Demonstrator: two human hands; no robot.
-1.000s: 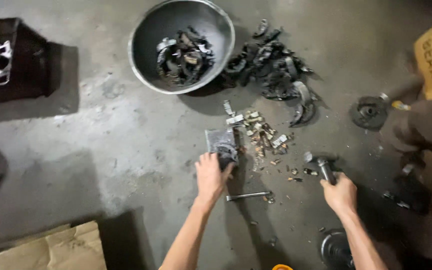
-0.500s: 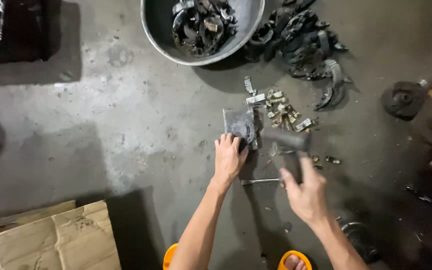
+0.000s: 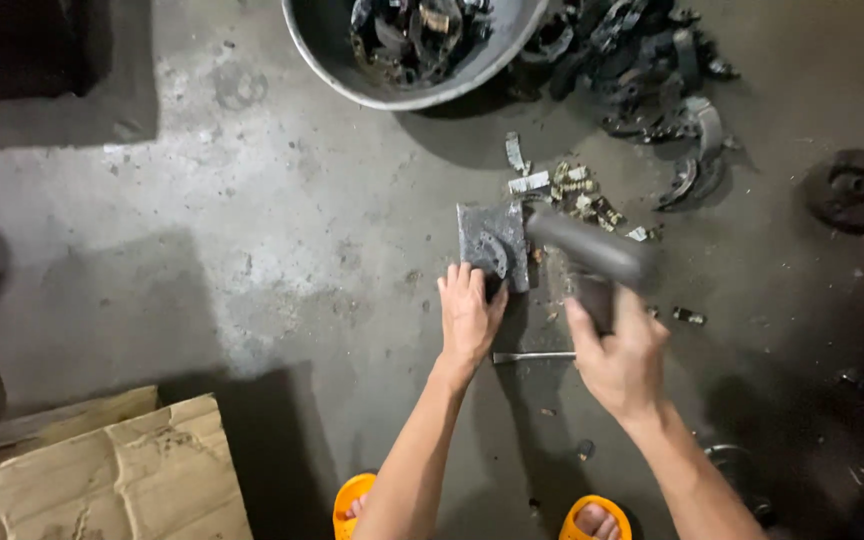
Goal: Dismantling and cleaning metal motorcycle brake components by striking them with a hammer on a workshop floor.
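View: single, head-worn.
Direction: looking almost straight down at the concrete floor [image 3: 252, 250].
Nearness: close, arm's reach above both hands near centre.
Bottom edge: orange sandals [image 3: 357, 497] just inside.
Top edge: metal basin [image 3: 332, 60] cut off.
Lower left: cardboard [image 3: 102, 470], partly cropped.
Shared ground: no second view.
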